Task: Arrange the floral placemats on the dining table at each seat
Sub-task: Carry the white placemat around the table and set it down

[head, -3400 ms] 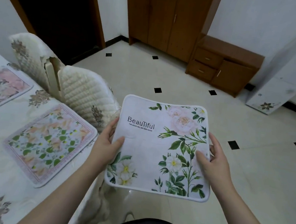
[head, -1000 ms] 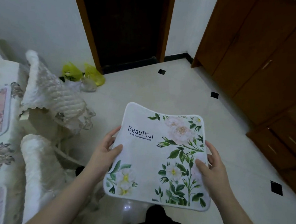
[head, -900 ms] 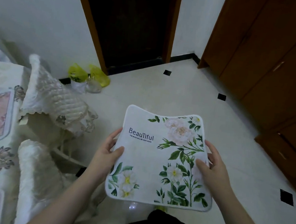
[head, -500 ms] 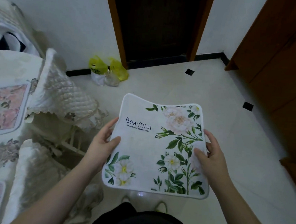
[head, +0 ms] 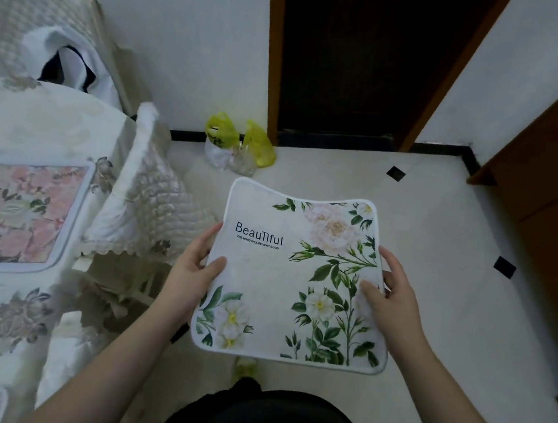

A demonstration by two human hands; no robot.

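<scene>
The white floral placemat (head: 293, 278), printed with "BeauTiful" and green-stemmed roses, is held flat in the air over the pale floor tiles (head: 441, 228), in front of the person's body and off to the right of the dining table (head: 18, 321). The left hand (head: 192, 271) grips its left edge — thumb on top, fingers curled beneath — and the right hand (head: 394, 296) grips the right edge the same way, so the far edge sags slightly between them. On the table's cream cloth lies a pink floral placemat (head: 17, 215), flat at a seat. A quilted chair cover (head: 147, 204) stands just beside the table edge, and a yellow plastic bag (head: 240, 141) sits by the dark doorway (head: 362, 58).
</scene>
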